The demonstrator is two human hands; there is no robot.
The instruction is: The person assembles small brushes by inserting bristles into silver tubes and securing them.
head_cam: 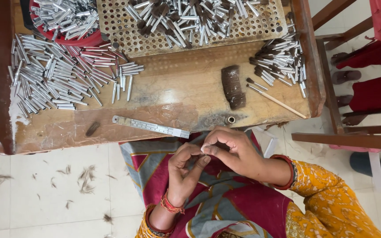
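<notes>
A person's left hand [185,169] and right hand [230,147] meet below the edge of a worn wooden table [177,83], fingertips pinching a small pale item [205,149] between them; heaps of short silver metal tubes [54,77] and a dark hair bundle [233,87] lie above.

Left hand [186,165] and right hand [230,147] together over the lap, fingertips pinched and touching.

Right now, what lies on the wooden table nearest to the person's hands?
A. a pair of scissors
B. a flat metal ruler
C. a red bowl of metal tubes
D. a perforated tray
B: the flat metal ruler lies along the near edge of the wooden table, just above the left hand and right hand.
</notes>
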